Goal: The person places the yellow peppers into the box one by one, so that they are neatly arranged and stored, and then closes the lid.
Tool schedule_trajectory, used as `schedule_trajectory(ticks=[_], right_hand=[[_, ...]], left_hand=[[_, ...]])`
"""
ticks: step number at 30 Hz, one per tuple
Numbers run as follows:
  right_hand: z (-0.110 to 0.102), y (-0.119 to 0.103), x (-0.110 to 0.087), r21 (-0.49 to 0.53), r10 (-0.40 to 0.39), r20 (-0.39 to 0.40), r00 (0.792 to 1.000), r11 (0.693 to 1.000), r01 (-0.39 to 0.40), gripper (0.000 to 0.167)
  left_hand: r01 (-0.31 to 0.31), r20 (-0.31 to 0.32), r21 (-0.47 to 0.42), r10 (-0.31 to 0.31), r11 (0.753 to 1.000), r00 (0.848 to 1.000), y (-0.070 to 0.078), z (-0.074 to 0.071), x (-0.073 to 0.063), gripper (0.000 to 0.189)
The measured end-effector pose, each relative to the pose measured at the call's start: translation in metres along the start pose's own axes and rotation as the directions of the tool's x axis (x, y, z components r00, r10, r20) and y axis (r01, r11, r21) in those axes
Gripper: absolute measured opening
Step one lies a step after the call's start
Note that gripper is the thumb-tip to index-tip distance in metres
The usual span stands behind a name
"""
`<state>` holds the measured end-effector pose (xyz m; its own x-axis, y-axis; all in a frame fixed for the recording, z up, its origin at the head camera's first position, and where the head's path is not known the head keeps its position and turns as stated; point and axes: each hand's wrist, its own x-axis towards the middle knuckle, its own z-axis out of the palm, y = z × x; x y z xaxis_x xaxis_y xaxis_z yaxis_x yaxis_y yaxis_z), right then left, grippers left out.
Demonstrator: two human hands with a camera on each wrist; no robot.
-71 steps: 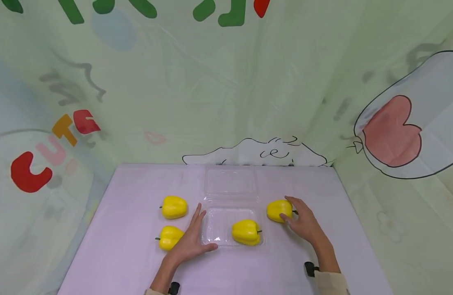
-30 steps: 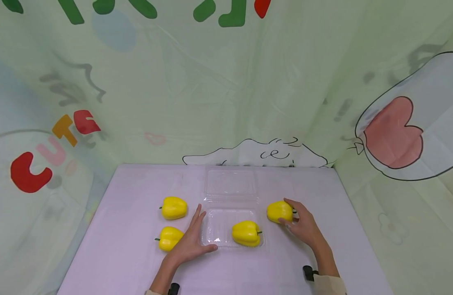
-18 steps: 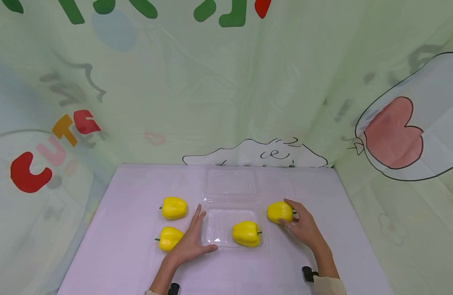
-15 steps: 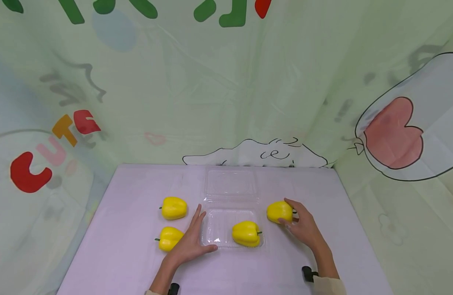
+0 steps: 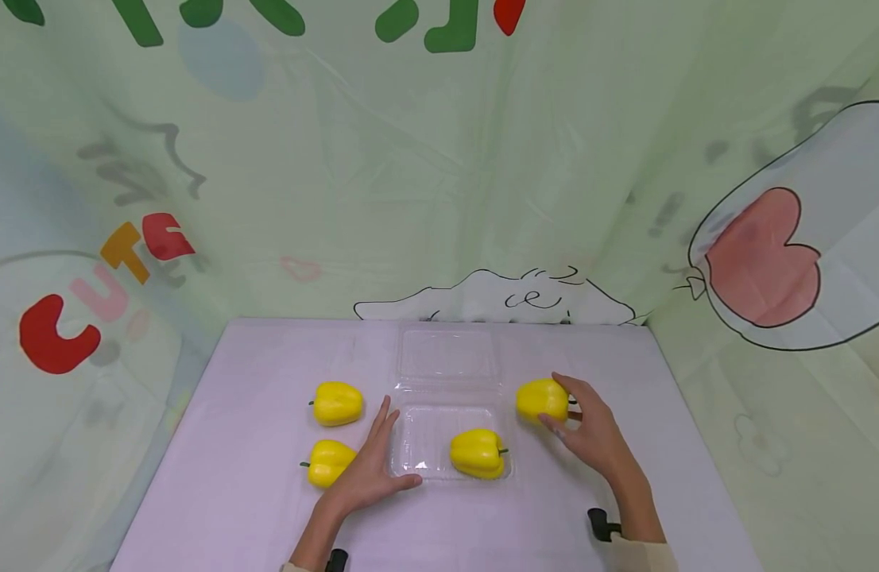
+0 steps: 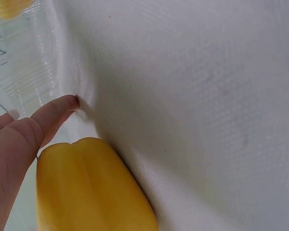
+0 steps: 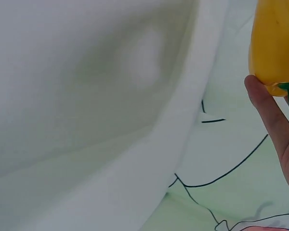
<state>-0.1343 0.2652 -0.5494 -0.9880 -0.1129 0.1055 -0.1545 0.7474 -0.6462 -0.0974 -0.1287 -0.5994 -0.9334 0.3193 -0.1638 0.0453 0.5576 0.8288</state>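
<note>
My right hand (image 5: 593,433) grips a yellow bell pepper (image 5: 541,399) near its green stem, thumb on the near side and fingers on the far side. In the right wrist view that same pepper (image 7: 277,41) hangs off the table surface. A clear plastic clamshell box (image 5: 421,437) lies open at the middle, its lid (image 5: 448,353) folded back toward the wall. Inside the tray's right half rests a second yellow bell pepper (image 5: 478,454). My left hand (image 5: 368,469) has straight, spread fingers and thumb at the tray's left corner, holding nothing.
Left of the box lie two more yellow bell peppers, one farther back (image 5: 338,403) and one nearer (image 5: 330,462), partly behind the left hand. A white cloth covers the table (image 5: 253,508). Printed curtains (image 5: 439,175) hang behind it and along both sides.
The right hand has closed on the right-hand pepper and raised it slightly, moving it a little away from me. Left hand, box and the other peppers have stayed put.
</note>
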Motion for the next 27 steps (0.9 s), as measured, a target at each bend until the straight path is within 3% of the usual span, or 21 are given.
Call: schedule_trajectory(ticks=[10,27], right_hand=[[0.001,-0.025,-0.001,0.004,-0.051,-0.002,0.999,0.999,0.051,0.077],[0.034,-0.058,0.0,0.078,-0.087,0.051,0.995,0.993,0.083,0.075]], left_hand=[[0.009,0.003,-0.001,-0.009,1.0,1.0,-0.001,0.0,0.001,0.118],[0.017,0.01,0.004,-0.017,1.0,1.0,0.001,0.0,0.001,0.118]])
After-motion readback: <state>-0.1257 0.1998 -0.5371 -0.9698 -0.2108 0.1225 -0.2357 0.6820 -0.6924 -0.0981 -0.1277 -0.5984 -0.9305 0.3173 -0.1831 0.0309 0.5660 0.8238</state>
